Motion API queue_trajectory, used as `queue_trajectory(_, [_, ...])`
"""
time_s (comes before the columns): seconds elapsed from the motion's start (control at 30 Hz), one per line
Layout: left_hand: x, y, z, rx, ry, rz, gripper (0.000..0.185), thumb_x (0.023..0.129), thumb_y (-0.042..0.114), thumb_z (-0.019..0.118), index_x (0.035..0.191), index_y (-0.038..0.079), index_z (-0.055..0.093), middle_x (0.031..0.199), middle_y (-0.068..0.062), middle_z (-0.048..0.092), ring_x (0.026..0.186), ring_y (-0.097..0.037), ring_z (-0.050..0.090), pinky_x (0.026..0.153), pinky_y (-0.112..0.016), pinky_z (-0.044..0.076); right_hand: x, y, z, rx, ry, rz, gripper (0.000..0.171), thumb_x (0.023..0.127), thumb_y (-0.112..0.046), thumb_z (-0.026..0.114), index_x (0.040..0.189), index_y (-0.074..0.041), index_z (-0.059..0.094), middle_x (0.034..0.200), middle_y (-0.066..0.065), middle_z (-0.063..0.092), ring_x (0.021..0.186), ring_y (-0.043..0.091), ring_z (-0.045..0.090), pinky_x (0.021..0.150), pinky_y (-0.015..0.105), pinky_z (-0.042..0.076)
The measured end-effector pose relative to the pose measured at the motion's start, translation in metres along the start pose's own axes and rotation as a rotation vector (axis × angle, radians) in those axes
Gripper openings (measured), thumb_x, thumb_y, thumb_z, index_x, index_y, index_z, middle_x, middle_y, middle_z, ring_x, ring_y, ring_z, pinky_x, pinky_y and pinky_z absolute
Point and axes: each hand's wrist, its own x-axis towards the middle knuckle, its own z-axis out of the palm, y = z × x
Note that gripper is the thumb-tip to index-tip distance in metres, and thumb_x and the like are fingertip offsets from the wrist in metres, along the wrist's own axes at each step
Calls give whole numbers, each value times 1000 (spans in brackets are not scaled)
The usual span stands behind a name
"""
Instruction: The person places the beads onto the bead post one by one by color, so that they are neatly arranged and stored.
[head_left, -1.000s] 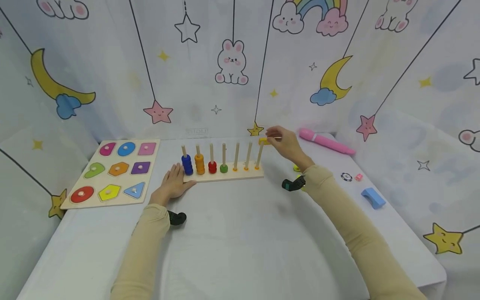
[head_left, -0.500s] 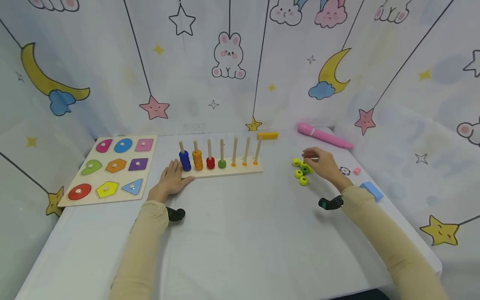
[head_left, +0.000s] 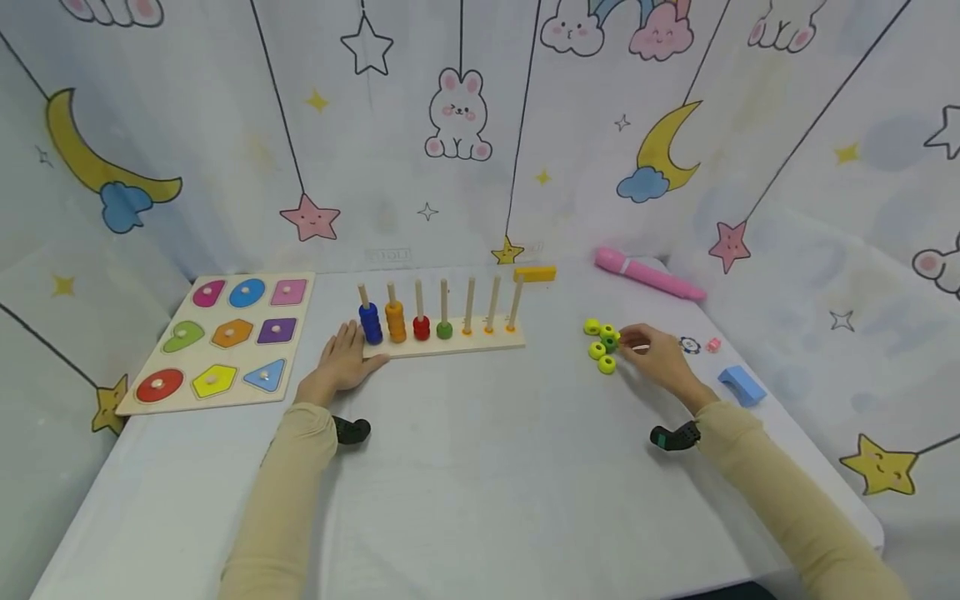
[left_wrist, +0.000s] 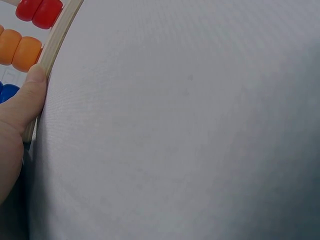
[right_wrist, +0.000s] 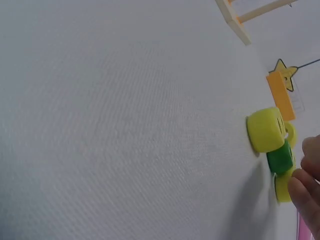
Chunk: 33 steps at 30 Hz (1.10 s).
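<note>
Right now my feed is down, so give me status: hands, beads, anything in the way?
Left hand flat against the peg board. Right hand at the loose beads, fingertips touching the green one; grip unclear. Nothing between beads and pegs.

White cloth is covering the bench (head_left: 480, 500), and a cartoon curtain (head_left: 420, 125) is hanging round it on three sides: bunnies, moons, stars, a rainbow upper right. Soft even light is falling everywhere.
</note>
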Motion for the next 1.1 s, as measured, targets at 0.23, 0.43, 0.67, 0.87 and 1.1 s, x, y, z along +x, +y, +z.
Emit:
queue_trajectory(0.23, [-3,1,0,-3,17,15,93,96,56,38,144,-15,2,151,-32,-6,140,-42,-9,112,-51,-8,4,1,13,16,-21,7,32,85,-1,66,115,6,57,107,22,63,97,34,62,83,41,53])
queue_trajectory(0.43, [2,-4,5,13,10,-2,90,96,53,38,145,-13,0,152,-29,-8,140,-41,-10,112,-51,-8,14,-3,17,-22,-30,26,32,84,-1,67,114,5,58,105,21,64,95,33,62,83,45,52])
queue_trajectory(0.67, [1,-3,6,13,27,2,92,96,57,37,145,-12,2,152,-29,-7,140,-40,-10,112,-50,-8,21,-11,17,-57,-38,46,32,83,-2,68,112,6,59,102,21,64,92,34,61,82,47,50])
queue_trajectory(0.87, [3,-6,8,15,26,6,89,97,52,39,145,-12,1,152,-29,-7,140,-41,-10,112,-51,-8,20,-12,19,-64,-55,65,33,83,-3,67,114,6,58,102,20,64,93,33,61,83,47,50])
queue_trajectory(1.1, [3,-6,8,28,21,0,88,97,51,38,145,-12,1,152,-29,-8,140,-41,-10,112,-51,-9,22,-12,13,-46,-86,68,36,86,-5,67,118,5,56,106,20,65,98,35,62,83,48,51])
